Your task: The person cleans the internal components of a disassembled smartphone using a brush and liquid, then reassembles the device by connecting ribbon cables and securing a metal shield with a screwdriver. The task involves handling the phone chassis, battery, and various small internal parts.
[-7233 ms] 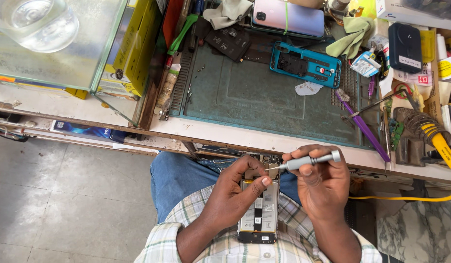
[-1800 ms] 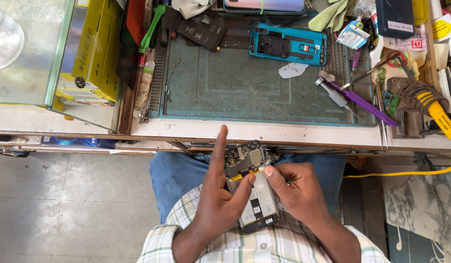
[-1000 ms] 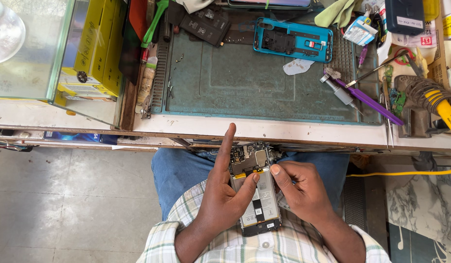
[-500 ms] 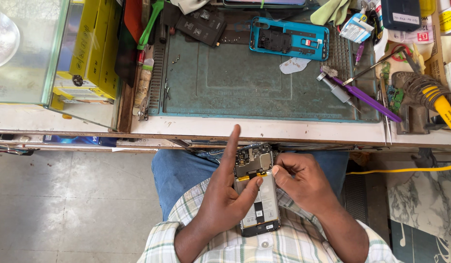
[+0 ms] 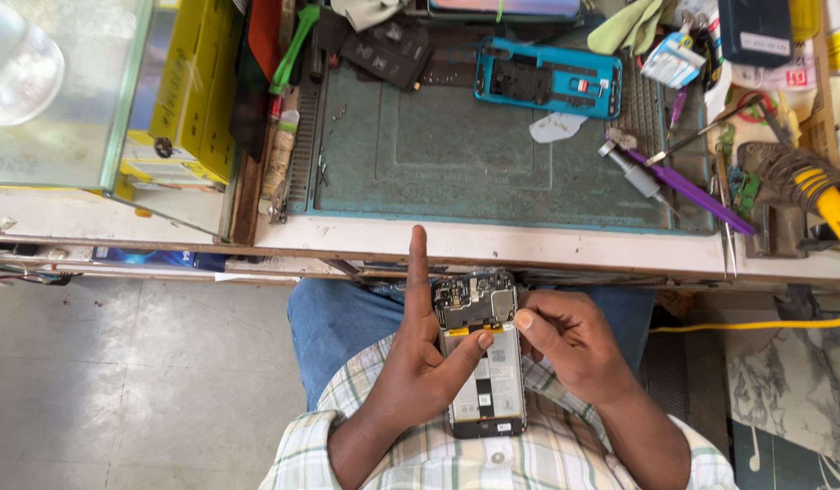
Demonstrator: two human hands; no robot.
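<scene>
I hold an opened phone [image 5: 481,363] with its back cover off over my lap, below the bench edge. Its circuit board faces up at the top and a white battery lies below. My left hand [image 5: 418,363] cradles the phone from the left, thumb across the yellow strip, index finger pointing straight up. My right hand [image 5: 569,340] rests against the phone's right edge, its thumb and fingers pinched close at the board's corner. Whether something small is between those fingers is too small to tell.
A green work mat [image 5: 474,150] covers the bench. On it lie a blue phone frame [image 5: 547,77], a silver screwdriver [image 5: 633,172], a purple tool [image 5: 687,191] and tweezers. A yellow-handled soldering iron [image 5: 824,195] is at the right, yellow boxes [image 5: 188,100] and a glass case at the left.
The screwdriver that my right hand held earlier now lies on the mat. My right hand's fingers have shifted along the phone's upper right edge. The view has drifted slightly.
</scene>
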